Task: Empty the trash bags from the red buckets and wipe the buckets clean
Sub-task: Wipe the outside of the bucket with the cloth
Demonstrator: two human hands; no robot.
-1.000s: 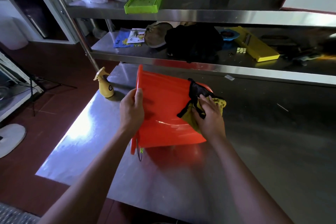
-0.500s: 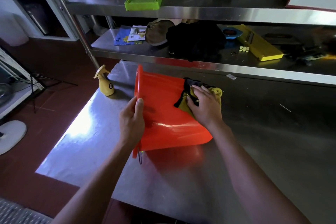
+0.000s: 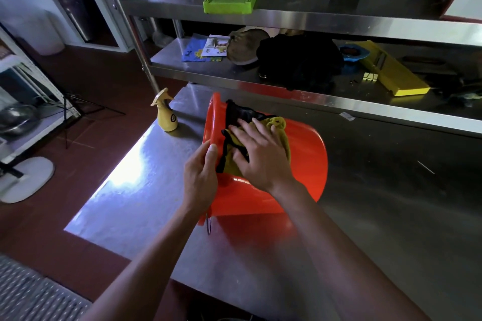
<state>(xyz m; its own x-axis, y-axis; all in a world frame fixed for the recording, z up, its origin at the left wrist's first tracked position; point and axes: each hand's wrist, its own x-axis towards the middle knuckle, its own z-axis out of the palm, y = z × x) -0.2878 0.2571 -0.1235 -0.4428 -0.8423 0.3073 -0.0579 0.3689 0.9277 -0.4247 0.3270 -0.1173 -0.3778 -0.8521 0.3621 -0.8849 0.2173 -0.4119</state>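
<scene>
Head view, red bucket [image 3: 300, 164] lying on its side on the steel table [image 3: 391, 216]. I read its long axis as running left to right across the frame: the rim and mouth face left, toward the yellow spray bottle [image 3: 166, 114], and the closed base points right. The bucket wall bulges upward toward me, so the surface I am wiping is the outside of the wall, not the interior.

My left hand [image 3: 200, 177] sits at the mouth end, thumb over the rim [image 3: 211, 122] and fingers curled behind it, clamped on that edge to steady the bucket. My right hand [image 3: 260, 156] lies on top of the wall just to the right of the left hand, fingers spread and nearly straight, pressing a yellow-and-black cloth [image 3: 279, 128] flat against the plastic rather than gripping it. The two hands are close together, almost touching near the rim.

The relation that matters: the unwiped wall extends away from the right hand toward the base, that is, rightward along the bucket's axis, and also round the curve toward the shelving unit [image 3: 313, 101]. The right hand is the nearer one for that stroke; the left, I judge, has to hold the rim so the bucket does not roll on its curved side under the pressure.

No trash bag is visible in or beside this bucket, so I take the emptying as done here and the wiping as the step in hand. A thin wire handle [image 3: 208, 225] hangs below the rim at the near edge.
</scene>
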